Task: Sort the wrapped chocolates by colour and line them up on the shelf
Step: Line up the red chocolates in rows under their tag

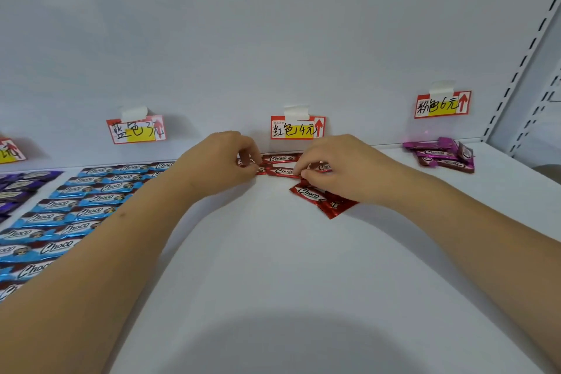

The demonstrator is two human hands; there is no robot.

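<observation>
Both hands work at the back of the white shelf (273, 252), under the red price tag (297, 127). Left hand (218, 161) has its fingers curled down, pinching the end of a red chocolate (280, 171) in the back rows; right hand (337, 167) pinches the other end of the same bar, fingertips bent onto the wrapper. How many red chocolates lie in those rows cannot be counted, since the hands cover both ends; parts of about four show. Two more red chocolates (321, 199) lie loose and crooked, partly under the right palm.

At the left, blue chocolates (76, 209) lie in two neat columns running off the frame edge, so their number is uncertain. Beyond them, purple-blue wrappers (18, 188) are cut off by the edge. A loose heap of pink chocolates (440, 156) sits at the back right, perhaps five, overlapping. Four tags are taped to the pale back wall (273, 39): one cut off at far left (10, 150), a blue tag (136, 130), the red one, and a pink tag (442, 105). A slotted upright (522, 70) stands at right.
</observation>
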